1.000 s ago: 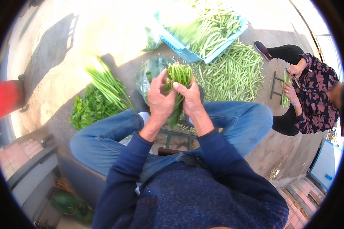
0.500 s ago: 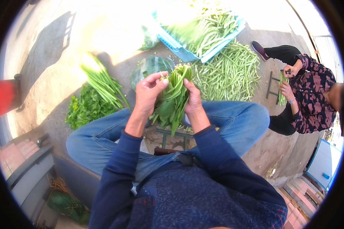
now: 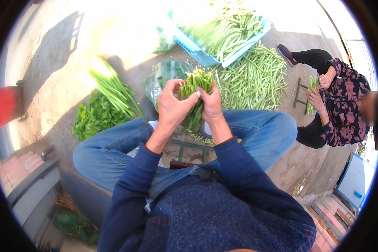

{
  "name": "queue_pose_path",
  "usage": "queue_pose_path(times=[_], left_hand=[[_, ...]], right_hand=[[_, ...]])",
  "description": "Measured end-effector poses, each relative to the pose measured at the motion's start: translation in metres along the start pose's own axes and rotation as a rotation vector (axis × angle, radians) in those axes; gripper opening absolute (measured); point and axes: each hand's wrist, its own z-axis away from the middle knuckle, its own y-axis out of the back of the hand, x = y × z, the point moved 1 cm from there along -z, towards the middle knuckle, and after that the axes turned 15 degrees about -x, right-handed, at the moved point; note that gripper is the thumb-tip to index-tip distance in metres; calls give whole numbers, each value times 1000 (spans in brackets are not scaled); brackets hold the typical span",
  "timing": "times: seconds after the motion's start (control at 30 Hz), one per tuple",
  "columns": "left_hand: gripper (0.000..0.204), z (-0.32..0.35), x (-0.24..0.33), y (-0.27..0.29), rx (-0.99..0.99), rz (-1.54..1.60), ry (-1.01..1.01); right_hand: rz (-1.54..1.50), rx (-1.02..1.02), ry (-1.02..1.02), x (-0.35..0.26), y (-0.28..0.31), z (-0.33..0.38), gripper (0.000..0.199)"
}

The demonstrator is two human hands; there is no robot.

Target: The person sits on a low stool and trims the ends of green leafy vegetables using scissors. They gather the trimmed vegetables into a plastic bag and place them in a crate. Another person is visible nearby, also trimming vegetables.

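Between my knees I hold a bunch of leafy greens (image 3: 194, 86), its cut stem ends up and its leaves hanging below. My left hand (image 3: 174, 101) wraps round the bunch from the left, thumb across the stems. From the other side my right hand (image 3: 211, 102) grips it too, its thumb near the left one. The palms and hands hide much of the lower leaves. Just beyond my left hand lies a clear plastic bag (image 3: 155, 82) with something green in it.
Leafy celery-like greens (image 3: 97, 117) and long green stalks (image 3: 113, 90) lie left. A blue crate (image 3: 197, 54) of green beans stands ahead, beside a heap of beans (image 3: 252, 80). A co-worker (image 3: 344, 96) sits at right, holding beans, near a metal stool frame (image 3: 298, 93).
My left hand has moved right and closed round the bunch beside my right hand. The bunch sits tighter, its stems gathered upright. At right, the co-worker's hands have shifted slightly.
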Motion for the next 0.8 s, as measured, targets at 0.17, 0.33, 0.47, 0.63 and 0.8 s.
queue_pose_path(times=[0.17, 0.33, 0.47, 0.63, 0.8], left_hand=[[38, 0, 3, 1, -81, 216, -20], [31, -4, -13, 18, -124, 641, 6], [34, -10, -9, 28, -70, 675, -24], [32, -6, -4, 17, -93, 543, -6], [36, -5, -17, 6, -67, 422, -95]], right_hand=[[-185, -53, -24, -4, 0, 1, 40], [-351, -113, -96, 1, 12, 3, 45], [-369, -190, -108, 4, 16, 5, 49], [-471, -228, -120, 10, 15, 8, 48], [-527, -191, -134, 20, 17, 9, 48]])
